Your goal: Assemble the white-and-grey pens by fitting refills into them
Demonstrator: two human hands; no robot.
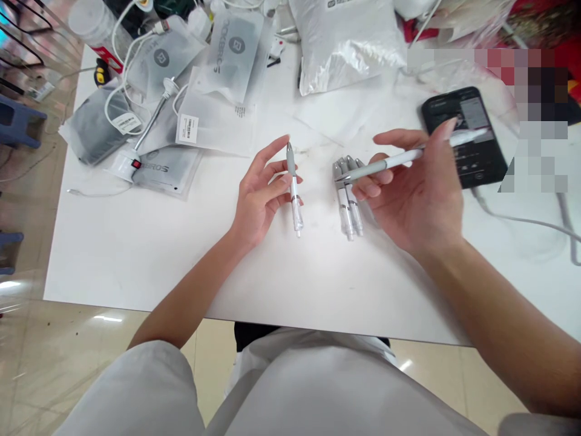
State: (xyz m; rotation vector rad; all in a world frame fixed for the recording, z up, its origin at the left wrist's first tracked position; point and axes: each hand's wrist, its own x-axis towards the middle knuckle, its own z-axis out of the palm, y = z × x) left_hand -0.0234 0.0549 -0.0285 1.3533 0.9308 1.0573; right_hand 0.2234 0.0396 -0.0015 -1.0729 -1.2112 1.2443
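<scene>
My left hand (261,197) holds a white and grey pen (294,191) between thumb and fingers, its grey tip up and its clear-wrapped end down. In my right hand (420,197) is another white and grey pen (390,162), slanting, with its tip to the left and its rear end toward the phone. Between my hands, several similar pens (345,209) lie side by side on the white table (290,278), partly behind the tip of the pen in my right hand.
A black phone (481,169) with a cable lies at the right. Frosted packets (218,121), a white stand with a metal stem (124,166), cables and a clear jar (93,27) crowd the back left. A large white bag (351,48) sits at the back.
</scene>
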